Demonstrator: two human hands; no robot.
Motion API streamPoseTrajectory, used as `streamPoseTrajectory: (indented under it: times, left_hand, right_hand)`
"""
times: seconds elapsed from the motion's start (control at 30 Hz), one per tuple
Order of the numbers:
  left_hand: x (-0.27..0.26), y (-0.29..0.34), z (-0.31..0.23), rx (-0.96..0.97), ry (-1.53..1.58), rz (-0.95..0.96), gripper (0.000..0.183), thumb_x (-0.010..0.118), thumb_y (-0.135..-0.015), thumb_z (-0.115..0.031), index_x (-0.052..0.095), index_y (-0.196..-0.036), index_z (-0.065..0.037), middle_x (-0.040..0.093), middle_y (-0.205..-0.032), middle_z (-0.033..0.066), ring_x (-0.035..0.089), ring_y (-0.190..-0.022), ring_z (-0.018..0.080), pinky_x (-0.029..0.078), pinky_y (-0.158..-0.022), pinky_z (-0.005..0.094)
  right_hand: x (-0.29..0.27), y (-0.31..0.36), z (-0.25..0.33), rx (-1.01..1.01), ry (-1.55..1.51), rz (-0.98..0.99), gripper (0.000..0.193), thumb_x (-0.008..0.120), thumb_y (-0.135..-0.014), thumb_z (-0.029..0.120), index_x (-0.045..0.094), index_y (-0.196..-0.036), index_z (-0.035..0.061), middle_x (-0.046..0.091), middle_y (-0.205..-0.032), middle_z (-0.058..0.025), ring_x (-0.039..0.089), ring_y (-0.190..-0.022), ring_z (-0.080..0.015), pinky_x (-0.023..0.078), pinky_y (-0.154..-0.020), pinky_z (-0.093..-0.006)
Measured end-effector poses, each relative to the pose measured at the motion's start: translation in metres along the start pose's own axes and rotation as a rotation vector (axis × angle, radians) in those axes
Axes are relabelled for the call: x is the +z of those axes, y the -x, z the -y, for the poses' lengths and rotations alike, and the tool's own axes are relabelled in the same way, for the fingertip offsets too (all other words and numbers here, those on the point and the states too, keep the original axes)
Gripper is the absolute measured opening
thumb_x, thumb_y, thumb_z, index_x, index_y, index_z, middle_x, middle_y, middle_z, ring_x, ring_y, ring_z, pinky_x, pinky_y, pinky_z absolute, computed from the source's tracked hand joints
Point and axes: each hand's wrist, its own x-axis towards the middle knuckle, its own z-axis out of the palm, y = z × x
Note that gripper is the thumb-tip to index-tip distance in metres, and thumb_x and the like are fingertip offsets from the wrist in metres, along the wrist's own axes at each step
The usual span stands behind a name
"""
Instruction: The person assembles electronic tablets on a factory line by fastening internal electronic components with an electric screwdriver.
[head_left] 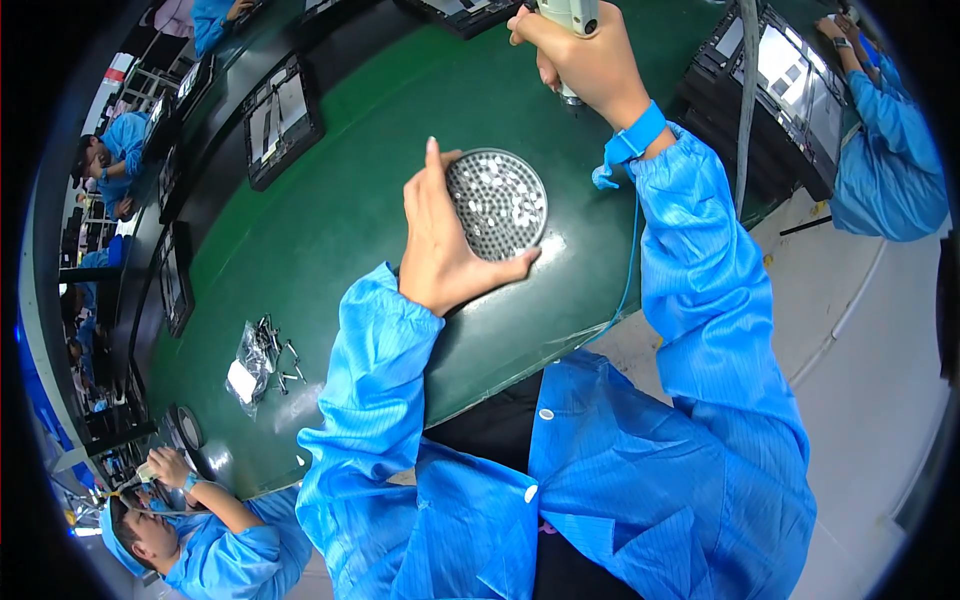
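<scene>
Left hand (437, 243), open and curved, cupping one round perforated metal tray (497, 203) from its left side, thumb under the lower rim, fingers stretched up along the far edge. Tray resting flat on the green belt (330, 210), near the person's edge of it, many small shiny screws scattered over its holes, too small to count. Right hand (585, 62), closed in a fist around one pale electric screwdriver (571, 15), held upright above the belt beyond the tray, bit end poking out below the fist. One blue wrist strap (634, 137) on that wrist, its thin blue cord (630, 260) trailing down over the belt edge. Both arms in blue smock sleeves.

Farther left on the belt, one clear plastic bag (248, 365) with a loose heap of metal parts (281, 352) beside it. Several dark flat panels (281, 118) along the far side of the belt. Three other people in blue smocks visible around the line: upper left, lower left, upper right.
</scene>
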Motion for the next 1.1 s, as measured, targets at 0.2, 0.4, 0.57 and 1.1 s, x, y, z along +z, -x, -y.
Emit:
streamPoseTrajectory:
  times: [0.2, 0.4, 0.57, 1.1]
  left_hand:
    - [0.004, 0.001, -0.017, -0.090, -0.004, 0.141, 0.137, 0.091, -0.051, -0.042, 0.013, -0.148, 0.013, 0.046, -0.133, 0.0242, 0.043, -0.119, 0.0391, 0.030, -0.106, 0.0487]
    - [-0.014, -0.003, 0.005, 0.052, 0.139, 0.301, 0.134, 0.090, -0.053, -0.038, 0.013, -0.151, 0.010, 0.041, -0.143, 0.0266, 0.039, -0.129, 0.0407, 0.029, -0.112, 0.0509]
    - [-0.014, 0.004, -0.001, 0.054, 0.118, 0.263, 0.136, 0.092, -0.055, -0.040, 0.010, -0.154, 0.004, 0.032, -0.150, 0.0281, 0.037, -0.136, 0.0449, 0.032, -0.112, 0.0505]
    - [-0.003, 0.022, -0.055, -0.305, 0.077, 0.115, 0.130, 0.092, -0.055, -0.037, 0.016, -0.150, 0.009, 0.049, -0.134, 0.0274, 0.052, -0.125, 0.0367, 0.039, -0.109, 0.0440]
  right_hand:
    - [-0.009, -0.004, -0.007, -0.021, 0.008, 0.004, 0.025, 0.067, -0.088, 0.019, 0.063, -0.072, 0.0015, 0.056, -0.051, -0.0031, 0.053, -0.040, -0.0114, 0.038, -0.037, -0.0267]
    - [-0.005, -0.004, -0.010, -0.018, -0.033, 0.012, 0.024, 0.067, -0.089, 0.019, 0.065, -0.073, 0.0003, 0.057, -0.051, -0.0035, 0.053, -0.039, -0.0109, 0.038, -0.037, -0.0263]
    - [-0.007, -0.001, -0.014, -0.002, -0.068, 0.005, 0.025, 0.068, -0.089, 0.019, 0.065, -0.073, -0.0003, 0.057, -0.052, -0.0036, 0.053, -0.039, -0.0110, 0.037, -0.037, -0.0262]
    - [0.000, 0.006, -0.003, -0.006, -0.057, 0.030, 0.024, 0.066, -0.089, 0.017, 0.064, -0.071, 0.0007, 0.057, -0.051, -0.0037, 0.052, -0.037, -0.0113, 0.037, -0.036, -0.0265]
